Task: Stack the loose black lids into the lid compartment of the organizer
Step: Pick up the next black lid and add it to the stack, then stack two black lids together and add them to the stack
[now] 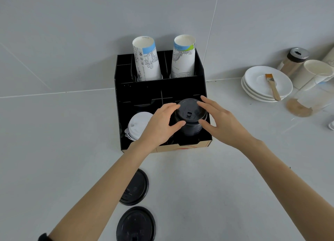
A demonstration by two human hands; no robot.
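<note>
A black organizer point(202, 72) stands against the wall. Its front right compartment holds a stack of black lids point(189, 118). My left hand point(160, 125) grips the stack from the left, thumb on its front and fingers at its rim. My right hand point(218, 118) touches the stack from the right, fingers spread along the top lid's edge. Two loose black lids lie on the counter near me: one point(135, 188) partly under my left forearm, another point(136, 224) at the bottom edge.
White lids point(137, 123) fill the front left compartment. Two stacks of paper cups point(146, 60) stand in the back compartments. At the right sit stacked white plates point(258, 82) with a brush point(273, 86), a shaker jar point(294, 60), a white cup point(314, 72) and a clear pitcher point(310, 96).
</note>
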